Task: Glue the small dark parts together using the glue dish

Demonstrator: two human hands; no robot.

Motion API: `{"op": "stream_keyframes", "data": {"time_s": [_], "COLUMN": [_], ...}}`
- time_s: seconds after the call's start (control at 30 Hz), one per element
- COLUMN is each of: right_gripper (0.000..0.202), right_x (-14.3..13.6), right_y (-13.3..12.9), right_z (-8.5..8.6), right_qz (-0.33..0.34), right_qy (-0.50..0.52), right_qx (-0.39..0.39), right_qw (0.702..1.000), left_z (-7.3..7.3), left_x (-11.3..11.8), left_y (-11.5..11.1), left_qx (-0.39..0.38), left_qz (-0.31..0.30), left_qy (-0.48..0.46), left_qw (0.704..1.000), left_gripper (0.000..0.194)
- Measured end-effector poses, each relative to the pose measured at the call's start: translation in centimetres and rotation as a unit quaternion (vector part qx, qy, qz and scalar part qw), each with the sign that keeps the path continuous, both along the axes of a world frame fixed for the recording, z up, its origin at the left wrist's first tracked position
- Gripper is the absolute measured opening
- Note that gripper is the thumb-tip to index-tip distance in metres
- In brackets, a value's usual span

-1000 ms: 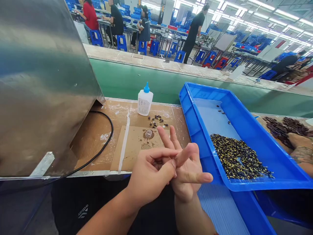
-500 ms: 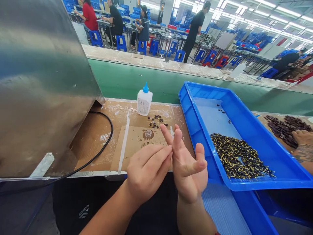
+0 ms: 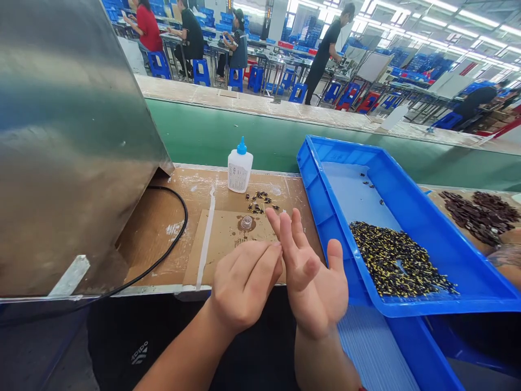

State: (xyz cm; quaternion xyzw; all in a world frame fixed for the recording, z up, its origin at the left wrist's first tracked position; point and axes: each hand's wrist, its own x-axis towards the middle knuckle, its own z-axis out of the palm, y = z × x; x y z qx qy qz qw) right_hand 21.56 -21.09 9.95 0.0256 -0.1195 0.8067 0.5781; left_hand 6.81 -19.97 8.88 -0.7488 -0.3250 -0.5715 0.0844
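Observation:
My left hand (image 3: 246, 285) is closed in a pinch, its fingertips against the fingers of my right hand; whatever it may hold is hidden. Palm up, my right hand (image 3: 315, 282) has its fingers spread, and nothing shows on its palm. Beyond them a small clear cup (image 3: 246, 222) stands on a stained cardboard sheet (image 3: 220, 239). Several small black-and-yellow parts (image 3: 257, 207) lie behind the cup. A white bottle with a blue tip (image 3: 240, 171) stands upright at the back.
At right, a blue tray (image 3: 340, 217) holds a heap of black-and-yellow parts (image 3: 394, 260). Beside it, another person's hand (image 3: 510, 239) is at a dark brown pile (image 3: 480, 214). A metal housing (image 3: 77, 146) and black cable (image 3: 185, 228) are at left.
The fingers of my right hand have shifted and bent differently against my left fingertips. My left hand stays pinched. At far right, the other person's hand has moved nearer the picture's edge.

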Motion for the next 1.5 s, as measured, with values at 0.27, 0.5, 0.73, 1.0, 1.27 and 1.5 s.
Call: {"op": "stream_keyframes", "data": {"time_s": [0.27,0.5,0.73,1.0,1.27,1.5], "right_gripper": [0.073,0.075,0.073,0.075,0.078,0.076], "right_x": [-0.4,-0.4,-0.1,0.2,0.6,0.0], "right_y": [-0.1,0.0,0.2,0.3,0.6,-0.1], "right_z": [0.0,-0.2,-0.4,-0.5,-0.6,-0.1], "right_qz": [-0.018,-0.005,0.034,0.052,0.065,0.024], "right_qy": [-0.008,0.032,0.141,0.177,0.157,0.15], "right_qx": [-0.027,-0.027,-0.023,-0.003,0.02,-0.042], "right_qw": [0.999,0.999,0.989,0.983,0.985,0.987], "left_z": [0.2,0.4,0.4,0.4,0.3,0.3], "left_x": [-0.2,-0.1,0.1,0.0,0.5,0.5], "left_y": [0.0,0.1,0.0,-0.3,-0.3,-0.2], "left_qx": [-0.022,-0.011,-0.014,-0.024,0.0,-0.002], "left_qz": [0.01,0.019,0.02,0.005,0.034,0.014], "left_qy": [0.01,0.01,0.0,-0.008,-0.035,-0.027], "left_qw": [1.0,1.0,1.0,1.0,0.999,1.0], "left_gripper": [0.014,0.01,0.011,0.011,0.024,0.026]}}
